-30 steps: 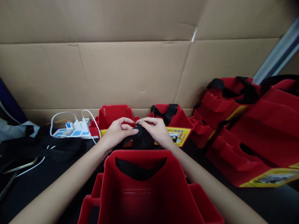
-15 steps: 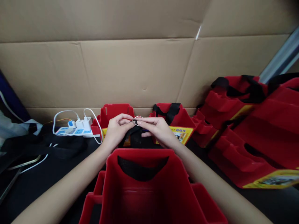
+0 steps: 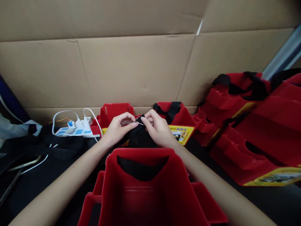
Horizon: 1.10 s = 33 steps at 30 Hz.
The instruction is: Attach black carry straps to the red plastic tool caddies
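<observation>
A red fabric bag (image 3: 150, 194) stands open right in front of me, a black patch (image 3: 142, 169) sewn on its far inner wall. Just beyond its far rim, both my hands meet on a black strap (image 3: 138, 136) that rises from the bag. My left hand (image 3: 118, 127) pinches the strap's top between thumb and fingers. My right hand (image 3: 157, 128) is closed on the same strap from the right. A thin metal ring or clip (image 3: 139, 123) glints between the fingertips; I cannot make it out clearly.
More red bags with yellow labels (image 3: 178, 124) lie behind my hands and pile up at the right (image 3: 254, 125). A white power strip with plugs and cables (image 3: 75, 128) sits at the left on dark cloth (image 3: 42, 150). A cardboard wall (image 3: 141, 62) closes the back.
My hands stay together on the strap, fingers shifting. The small metal ring that showed above the fingertips half a second ago is now mostly tucked between them.
</observation>
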Tool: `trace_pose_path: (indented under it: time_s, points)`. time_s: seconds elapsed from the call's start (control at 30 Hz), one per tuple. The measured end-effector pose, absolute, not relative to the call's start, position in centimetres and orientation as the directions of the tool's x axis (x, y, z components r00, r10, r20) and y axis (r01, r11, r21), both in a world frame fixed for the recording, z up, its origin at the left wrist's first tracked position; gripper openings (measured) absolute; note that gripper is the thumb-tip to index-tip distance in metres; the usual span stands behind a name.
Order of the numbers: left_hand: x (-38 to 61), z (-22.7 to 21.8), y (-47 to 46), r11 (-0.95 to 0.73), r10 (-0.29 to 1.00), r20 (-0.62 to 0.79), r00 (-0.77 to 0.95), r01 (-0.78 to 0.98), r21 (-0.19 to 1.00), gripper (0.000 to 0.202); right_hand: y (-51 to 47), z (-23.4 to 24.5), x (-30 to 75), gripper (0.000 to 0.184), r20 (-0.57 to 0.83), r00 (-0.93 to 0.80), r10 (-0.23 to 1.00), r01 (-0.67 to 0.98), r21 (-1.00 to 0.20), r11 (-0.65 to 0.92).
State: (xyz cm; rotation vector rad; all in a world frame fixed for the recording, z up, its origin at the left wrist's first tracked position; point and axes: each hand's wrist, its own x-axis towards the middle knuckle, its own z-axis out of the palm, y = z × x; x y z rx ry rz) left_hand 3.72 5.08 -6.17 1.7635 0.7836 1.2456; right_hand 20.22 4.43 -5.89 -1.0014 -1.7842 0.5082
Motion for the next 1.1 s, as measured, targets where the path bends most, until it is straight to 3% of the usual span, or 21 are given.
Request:
trace_pose_path:
  time_s: [0.13, 0.27, 0.4, 0.53, 0.7, 0.87, 1.1]
  points:
    - [3.1, -6.0, 5.0, -0.484, 0.82, 0.391, 0.419, 0.14, 0.864, 0.014, 4.9, -6.1, 20.3, 0.019, 0.486, -0.206, 0.849, 0.243, -0.815, 0.526]
    - [3.2, -6.2, 5.0, -0.485, 0.835, 0.397, 0.382, 0.171, 0.858, 0.013, 4.8, -5.8, 20.1, 0.018, 0.37, -0.186, 0.91, 0.162, -0.902, 0.399]
    - [3.4, -6.1, 4.9, -0.473, 0.83, 0.4, 0.39, 0.109, 0.874, 0.012, 4.4, -4.9, 20.3, 0.01, 0.121, -0.302, 0.946, 0.04, -0.99, 0.139]
    - [3.6, -6.2, 4.6, -0.473, 0.82, 0.404, 0.405, 0.083, 0.877, 0.013, 4.5, -4.9, 20.8, 0.009, -0.081, -0.439, 0.895, -0.073, -0.989, -0.126]
    - [3.5, -6.2, 4.8, -0.469, 0.835, 0.422, 0.354, 0.055, 0.882, 0.014, 5.1, -5.3, 21.4, 0.007, -0.077, -0.476, 0.876, -0.136, -0.978, -0.16]
    - [3.0, -5.8, 5.2, -0.459, 0.836, 0.45, 0.315, -0.05, 0.887, 0.018, 5.5, -5.4, 22.0, 0.017, 0.01, -0.648, 0.762, -0.269, -0.939, -0.216]
    - [3.3, -5.5, 4.4, -0.417, 0.819, 0.418, 0.392, -0.092, 0.904, 0.016, 5.1, -5.2, 21.8, 0.021, 0.059, -0.488, 0.871, -0.107, -0.994, 0.007]
